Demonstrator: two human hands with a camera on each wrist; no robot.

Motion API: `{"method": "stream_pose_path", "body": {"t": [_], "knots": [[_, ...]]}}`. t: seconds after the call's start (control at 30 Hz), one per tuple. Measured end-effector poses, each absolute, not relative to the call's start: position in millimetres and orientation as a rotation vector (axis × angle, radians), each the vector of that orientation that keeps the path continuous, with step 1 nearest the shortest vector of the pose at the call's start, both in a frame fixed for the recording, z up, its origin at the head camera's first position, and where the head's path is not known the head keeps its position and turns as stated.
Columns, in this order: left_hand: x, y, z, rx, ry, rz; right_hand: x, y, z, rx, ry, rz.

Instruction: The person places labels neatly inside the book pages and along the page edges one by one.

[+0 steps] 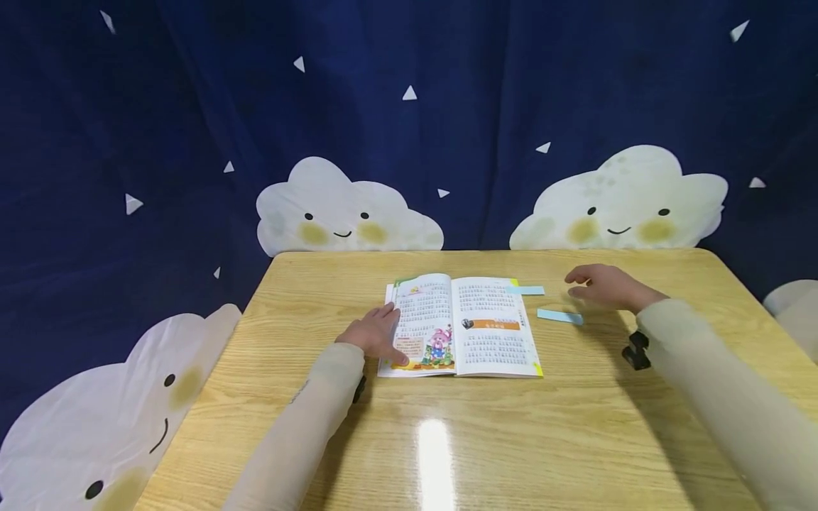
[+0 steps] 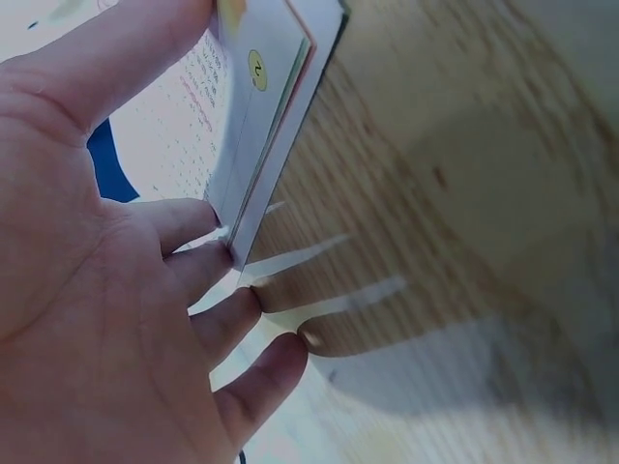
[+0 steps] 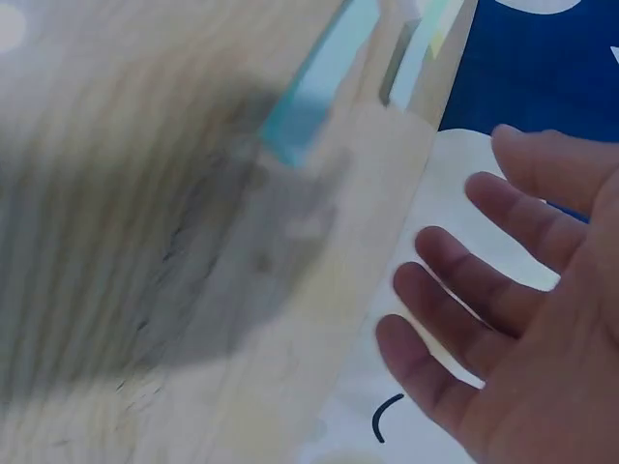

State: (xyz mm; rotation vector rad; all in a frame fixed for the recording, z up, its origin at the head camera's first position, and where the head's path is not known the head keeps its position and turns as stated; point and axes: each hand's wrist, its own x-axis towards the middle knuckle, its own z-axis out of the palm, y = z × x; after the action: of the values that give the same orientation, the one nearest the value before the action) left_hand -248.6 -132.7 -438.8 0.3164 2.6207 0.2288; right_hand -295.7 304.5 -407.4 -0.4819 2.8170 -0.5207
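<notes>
One grip (image 1: 373, 332), the left, partly hides the book (image 1: 461, 333).

Left grip (image 1: 372, 333) spread, right grip (image 1: 606, 285) raised

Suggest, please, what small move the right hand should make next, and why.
I would probably lower the right hand to the loose blue strip: the hand is empty and close by, that strip lies on the table apart from the open book, and the left hand touches the book's left side.
</notes>
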Motion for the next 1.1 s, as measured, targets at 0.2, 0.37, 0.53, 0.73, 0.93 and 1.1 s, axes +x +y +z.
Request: {"method": "stream_pose_path", "body": {"t": [0.2, 0.37, 0.53, 0.73, 0.93, 1.1], "knots": [[-249.4, -135.2, -438.7, 0.31, 2.622, 0.244, -281.0, 313.6, -411.9, -0.482, 2.751, -0.526], [-250.8, -134.8, -439.5, 0.309, 2.625, 0.253, -273.5, 311.3, -413.2, -0.482, 2.763, -0.552], [-249.5, -133.9, -439.7, 0.31, 2.626, 0.248, -265.5, 308.3, -420.0, -0.518, 2.795, -0.569], [-249.3, -133.4, -438.4, 0.318, 2.618, 0.249, -262.5, 306.9, -430.1, -0.554, 2.868, -0.508], [-250.3, -132.9, -438.8, 0.31, 2.623, 0.256, -267.6, 302.9, -437.9, -0.566, 2.912, -0.441], [-250.5, -133.9, -440.3, 0.308, 2.619, 0.257, -270.7, 300.5, -443.3, -0.589, 2.899, -0.426]]}}
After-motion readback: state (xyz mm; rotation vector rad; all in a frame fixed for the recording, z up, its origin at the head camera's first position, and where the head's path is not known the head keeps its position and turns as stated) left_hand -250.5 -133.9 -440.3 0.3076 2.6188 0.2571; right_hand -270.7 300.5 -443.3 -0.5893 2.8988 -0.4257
